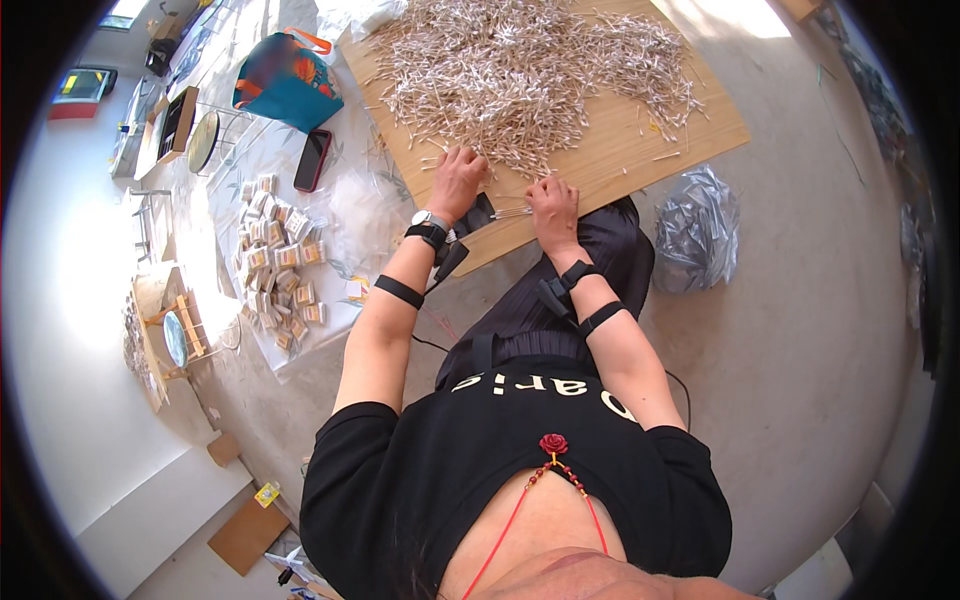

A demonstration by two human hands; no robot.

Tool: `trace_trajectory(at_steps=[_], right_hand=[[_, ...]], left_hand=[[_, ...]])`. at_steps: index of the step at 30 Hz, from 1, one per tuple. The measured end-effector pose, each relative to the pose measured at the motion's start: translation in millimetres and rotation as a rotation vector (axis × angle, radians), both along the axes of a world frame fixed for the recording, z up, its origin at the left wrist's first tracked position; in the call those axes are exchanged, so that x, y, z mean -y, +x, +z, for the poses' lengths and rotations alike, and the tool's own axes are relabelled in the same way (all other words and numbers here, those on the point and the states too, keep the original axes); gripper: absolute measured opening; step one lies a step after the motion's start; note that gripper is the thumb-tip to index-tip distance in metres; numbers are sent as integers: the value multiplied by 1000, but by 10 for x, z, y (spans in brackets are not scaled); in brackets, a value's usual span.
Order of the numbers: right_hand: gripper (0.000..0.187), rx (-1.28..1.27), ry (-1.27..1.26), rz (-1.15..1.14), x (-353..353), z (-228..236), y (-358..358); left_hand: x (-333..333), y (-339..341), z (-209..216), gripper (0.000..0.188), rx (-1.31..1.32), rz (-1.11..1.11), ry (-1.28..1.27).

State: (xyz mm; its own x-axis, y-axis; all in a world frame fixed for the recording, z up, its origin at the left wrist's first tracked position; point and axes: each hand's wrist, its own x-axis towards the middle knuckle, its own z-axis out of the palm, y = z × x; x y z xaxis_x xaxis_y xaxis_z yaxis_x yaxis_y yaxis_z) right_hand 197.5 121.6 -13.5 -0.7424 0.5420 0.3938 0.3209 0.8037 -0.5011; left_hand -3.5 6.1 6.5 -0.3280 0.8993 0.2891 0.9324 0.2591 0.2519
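Right hand (553, 208), fingers bent, at end of small row of thin white-tipped cotton sticks (512, 212) on flat light-brown wooden surface (708, 132); can't tell if gripping. Left hand (459, 182) curled by edge of big messy white-tipped stick heap (480, 90); grip hidden. Sticks probably light, stiff, snap easily, soft tips. Best pinch: middle.

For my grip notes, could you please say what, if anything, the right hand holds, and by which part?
The right hand seems to hold some cotton swabs by their right ends; contact is partly hidden.
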Motion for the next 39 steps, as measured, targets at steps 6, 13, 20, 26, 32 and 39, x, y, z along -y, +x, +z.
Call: trace_trajectory(at_steps=[6, 13, 20, 26, 32, 39], right_hand=[[9, 12, -9, 7, 6, 3, 30], [7, 1, -15, 29, 22, 16, 11], [6, -19, -15, 25, 21, 6, 6], [6, -26, -29, 28, 15, 14, -1], [6, -16, -23, 24, 10, 22, -4], [6, -7, -22, 28, 8, 3, -4]], left_hand=[[22, -16, 75, 13, -12, -44, -29], [-26, 1, 66, 14, -20, -60, -21], [-111, 10, 120, 16, -43, -83, -44], [-123, -20, 131, 21, -78, -150, -66], [-152, 11, 156, 19, -94, -147, -31], [-182, -18, 176, 20, -168, -181, -116]])
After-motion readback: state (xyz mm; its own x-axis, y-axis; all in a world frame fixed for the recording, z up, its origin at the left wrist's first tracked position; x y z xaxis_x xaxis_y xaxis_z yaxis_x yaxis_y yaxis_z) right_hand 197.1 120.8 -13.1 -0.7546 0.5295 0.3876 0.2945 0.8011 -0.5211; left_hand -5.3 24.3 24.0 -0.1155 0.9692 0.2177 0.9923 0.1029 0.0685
